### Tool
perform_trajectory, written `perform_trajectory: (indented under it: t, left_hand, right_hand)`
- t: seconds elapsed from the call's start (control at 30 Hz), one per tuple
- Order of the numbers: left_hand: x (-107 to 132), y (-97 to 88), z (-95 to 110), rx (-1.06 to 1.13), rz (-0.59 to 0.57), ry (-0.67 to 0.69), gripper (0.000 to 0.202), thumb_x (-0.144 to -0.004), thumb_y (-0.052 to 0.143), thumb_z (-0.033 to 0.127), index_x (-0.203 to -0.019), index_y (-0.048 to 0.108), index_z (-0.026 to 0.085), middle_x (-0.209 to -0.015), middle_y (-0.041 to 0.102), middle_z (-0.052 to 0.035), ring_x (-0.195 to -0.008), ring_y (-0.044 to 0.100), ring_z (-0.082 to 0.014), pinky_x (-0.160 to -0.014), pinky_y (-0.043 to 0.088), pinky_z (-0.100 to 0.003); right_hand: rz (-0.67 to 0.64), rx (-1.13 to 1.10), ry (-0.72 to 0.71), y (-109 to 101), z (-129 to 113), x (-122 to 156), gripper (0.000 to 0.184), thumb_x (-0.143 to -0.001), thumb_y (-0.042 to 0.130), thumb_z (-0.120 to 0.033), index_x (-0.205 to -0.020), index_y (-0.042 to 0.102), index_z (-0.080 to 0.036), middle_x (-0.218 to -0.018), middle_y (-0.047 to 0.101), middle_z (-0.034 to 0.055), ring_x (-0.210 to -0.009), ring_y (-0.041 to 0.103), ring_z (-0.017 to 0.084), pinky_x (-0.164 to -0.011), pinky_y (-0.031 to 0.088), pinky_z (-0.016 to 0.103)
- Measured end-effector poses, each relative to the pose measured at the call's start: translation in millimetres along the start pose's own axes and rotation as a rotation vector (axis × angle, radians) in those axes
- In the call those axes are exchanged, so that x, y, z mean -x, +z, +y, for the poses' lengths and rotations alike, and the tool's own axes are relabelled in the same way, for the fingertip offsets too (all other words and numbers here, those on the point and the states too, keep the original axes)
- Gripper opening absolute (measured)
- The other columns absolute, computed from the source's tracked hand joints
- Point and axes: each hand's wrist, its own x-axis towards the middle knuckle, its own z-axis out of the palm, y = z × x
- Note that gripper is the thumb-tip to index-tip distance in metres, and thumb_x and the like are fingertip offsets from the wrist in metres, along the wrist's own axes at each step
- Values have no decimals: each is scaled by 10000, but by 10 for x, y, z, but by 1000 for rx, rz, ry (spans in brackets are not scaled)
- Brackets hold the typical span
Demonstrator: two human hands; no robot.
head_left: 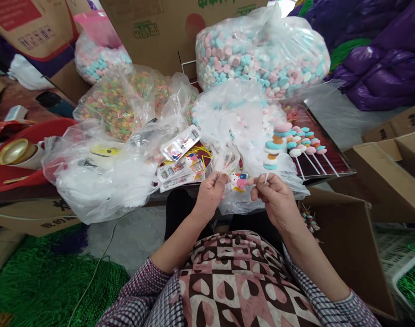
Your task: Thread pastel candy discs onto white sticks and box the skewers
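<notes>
1. The marshmallow skewer (273, 146) rises above the right hand's (274, 190) fingers, long axis near upright, tipping slightly right; that hand is nearer.
2. Right thumb and fingers pinch its stick (267, 175).
3. Left hand (210, 193): thumb and forefinger pinch the printed packet (239, 181), which lies between both hands' fingertips.

Soft, muted light, faint shadows, glints on purple plastic (374, 86), wide-angle stretch toward the edges.
</notes>
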Motion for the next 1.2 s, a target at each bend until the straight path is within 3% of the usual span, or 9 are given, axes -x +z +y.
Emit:
perform_trajectory:
  t: [0.1, 0.23, 0.37, 0.47, 0.57, 0.7, 0.9, 1.03, 1.2]
  left_hand:
    - [19, -9, 3, -106, 16, 57, 426, -883, 524, 622, -784, 547, 208, -528, 400, 71, -480, 363, -90, -488, 294, -246]
    - [57, -6, 57, -237, 23, 125, 367, -912, 510, 546, -789, 558, 203, -540, 409, 68, -513, 385, -98, -532, 326, -249]
    - [76, 21, 99, -305, 43, 175, 343, -889, 543, 523, -775, 570, 201, -548, 415, 66, -524, 377, -98, -529, 315, -246]
    - [61, 39, 65, -169, 14, 93, 345, -842, 606, 549, -830, 585, 205, -571, 445, 71, -497, 377, -86, -502, 312, -236]
    - [42, 44, -9, 44, -47, -26, 382, -807, 651, 576, -803, 556, 207, -550, 442, 81, -456, 376, -75, -465, 301, -223]
    - [48, 45, -84, 140, -79, -50, 440, -822, 636, 603, -710, 524, 192, -480, 389, 90, -415, 343, -58, -445, 286, -212]
    - [42, 79, -69, 279, -48, -95, 472, -771, 702, 602, -682, 513, 179, -517, 395, 88, -404, 329, -36, -403, 275, -189]
    - [-39, -4, 5, 502, -28, -166, 488, -718, 765, 581, -681, 481, 185, -501, 369, 101, -375, 311, -34, -376, 258, -176]
    - [-98, -176, 89, 633, -73, -207, 535, -731, 771, 552, -636, 378, 201, -416, 269, 117, -335, 298, -46, -374, 255, -170]
  right_hand:
    - [27, -36, 35, 61, 89, 3, 152, -755, 718, -292, -765, 599, -198, -579, 505, -70, -414, 308, 48, -420, 245, 210]
    - [55, -38, 33, 151, 150, 21, 273, -814, 687, -468, -842, 634, -201, -511, 215, -116, -422, 151, 63, -405, 120, 229]
    - [54, 39, 30, 192, 179, 24, 375, -708, 786, -515, -779, 631, -181, -542, 329, -99, -447, 183, 46, -413, 135, 226]
    - [145, 95, -4, 198, 209, -1, 415, -622, 847, -487, -658, 579, -172, -563, 421, -74, -465, 241, 42, -413, 158, 221]
    - [190, 71, 6, 199, 229, -24, 461, -628, 840, -501, -597, 503, -187, -539, 378, -81, -458, 235, 43, -408, 167, 215]
    - [235, 46, 53, 207, 260, -30, 583, -642, 811, -579, -536, 368, -215, -510, 299, -84, -464, 242, 53, -407, 193, 206]
    - [211, 89, 65, 220, 286, -39, 593, -622, 810, -615, -540, 377, -219, -492, 299, -85, -463, 247, 59, -417, 202, 215]
    - [108, 186, 30, 129, 172, -25, 466, -732, 743, -599, -638, 537, -191, -489, 283, -98, -442, 208, 54, -417, 163, 220]
    - [14, 328, -27, -138, -18, 104, 274, -867, 658, -470, -940, 658, -206, -582, 385, -67, -488, 316, 84, -437, 236, 218]
